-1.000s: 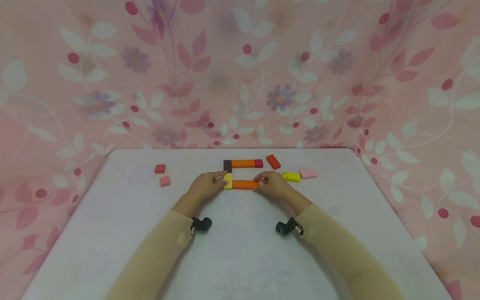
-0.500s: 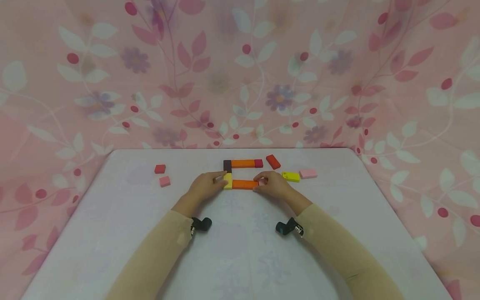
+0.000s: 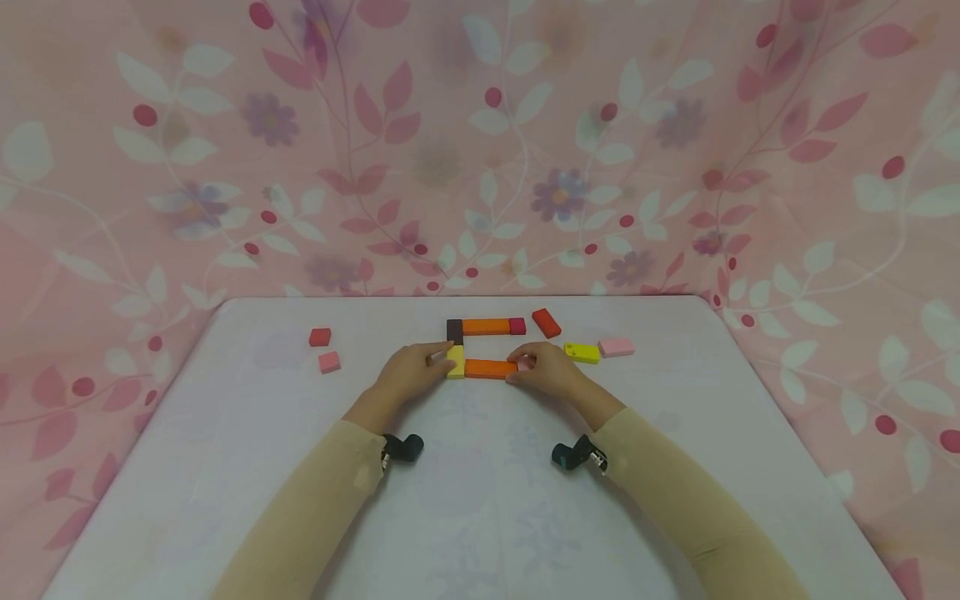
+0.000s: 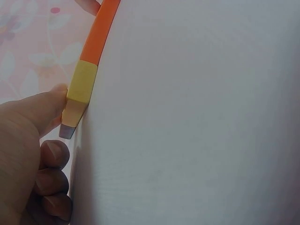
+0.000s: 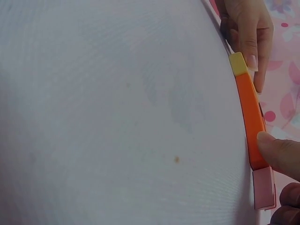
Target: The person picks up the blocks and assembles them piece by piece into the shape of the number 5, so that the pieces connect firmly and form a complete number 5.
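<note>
Sort of place: home or studio, can't tell which, but looks like a small filming booth. Pink floral cloth (image 3: 480,150), creased in spots, rises behind the tbl (image 3: 480,525) & along both sides, walling it in. Tbl's top is pale; a cam (image 3: 406,448) at each cuff (image 3: 367,446) suggests rec. set-up.
</note>
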`<state>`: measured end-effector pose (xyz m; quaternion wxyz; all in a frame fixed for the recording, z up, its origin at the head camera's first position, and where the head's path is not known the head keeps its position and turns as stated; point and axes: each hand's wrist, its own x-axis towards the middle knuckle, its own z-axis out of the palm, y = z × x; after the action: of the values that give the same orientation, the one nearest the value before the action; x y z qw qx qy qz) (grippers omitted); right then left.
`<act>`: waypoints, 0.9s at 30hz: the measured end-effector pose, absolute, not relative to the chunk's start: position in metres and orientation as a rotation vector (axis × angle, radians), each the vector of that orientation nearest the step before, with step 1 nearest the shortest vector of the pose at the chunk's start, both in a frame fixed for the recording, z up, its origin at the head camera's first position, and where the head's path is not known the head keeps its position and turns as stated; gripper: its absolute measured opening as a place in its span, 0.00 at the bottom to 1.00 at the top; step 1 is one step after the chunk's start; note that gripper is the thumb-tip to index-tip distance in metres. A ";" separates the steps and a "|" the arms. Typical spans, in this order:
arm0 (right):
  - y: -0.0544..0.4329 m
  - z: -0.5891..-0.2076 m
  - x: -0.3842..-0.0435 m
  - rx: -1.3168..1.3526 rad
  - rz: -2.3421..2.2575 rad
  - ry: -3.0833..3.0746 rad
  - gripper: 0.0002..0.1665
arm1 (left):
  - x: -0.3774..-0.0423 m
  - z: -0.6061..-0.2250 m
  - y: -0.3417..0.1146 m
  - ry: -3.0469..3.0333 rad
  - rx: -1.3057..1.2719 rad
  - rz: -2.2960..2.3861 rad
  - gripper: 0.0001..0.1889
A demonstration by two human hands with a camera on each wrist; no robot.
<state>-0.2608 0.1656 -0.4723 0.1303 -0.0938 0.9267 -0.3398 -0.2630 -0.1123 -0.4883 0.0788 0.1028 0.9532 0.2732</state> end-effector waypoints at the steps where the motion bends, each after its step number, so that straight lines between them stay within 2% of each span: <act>1: 0.166 -0.472 -0.261 -0.271 -0.987 2.692 0.19 | -0.263 -0.488 -0.112 2.852 0.305 0.821 0.27; 19: 0.166 -0.474 -0.262 -0.267 -1.003 2.676 0.20 | -0.263 -0.488 -0.113 2.842 0.296 0.829 0.27; 27: 0.181 -0.469 -0.264 -0.255 -1.016 2.721 0.20 | -0.263 -0.489 -0.112 2.831 0.279 0.831 0.28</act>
<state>-0.2644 0.1808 -0.4691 0.1125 -0.0870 0.9273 -0.3462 -0.2632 -0.1119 -0.4886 0.0890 0.0939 0.9514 0.2793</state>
